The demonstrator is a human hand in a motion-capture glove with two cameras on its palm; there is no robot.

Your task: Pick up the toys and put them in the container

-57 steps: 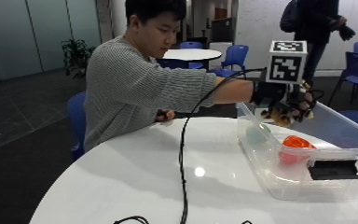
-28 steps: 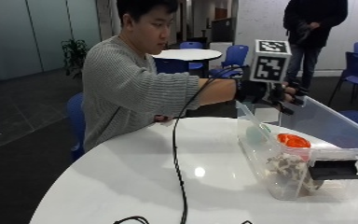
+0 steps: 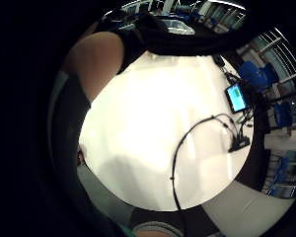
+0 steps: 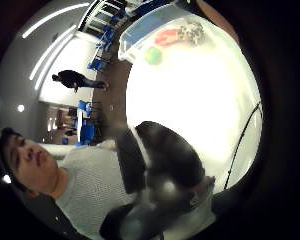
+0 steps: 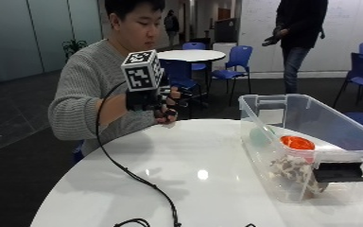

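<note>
A clear plastic container (image 5: 276, 96) stands on the right of the round white table (image 5: 187, 161). Inside it lie an orange toy (image 5: 297, 142), a green ball (image 5: 261, 135) and a brown-and-white spotted toy (image 5: 293, 172). My gloved right hand (image 5: 159, 106) hovers over the table's far edge, close to the person's chest and well left of the container. Its fingers hang loosely curled and hold nothing. The thumb side palm view shows the container (image 4: 140, 30) at a distance, with the red-orange toy (image 4: 167, 36), spotted toy (image 4: 192, 32) and green ball (image 4: 151, 56) in it.
A black cable (image 5: 131, 175) runs from the glove down across the table's left side to its front edge. A small lit screen (image 3: 235, 97) with wires lies on the table. Blue chairs (image 5: 232, 59) and another round table (image 5: 191, 55) stand behind.
The hand held the spotted toy over the container, let it fall in, then drew back left toward the person's chest. The outside camera has also shifted.
</note>
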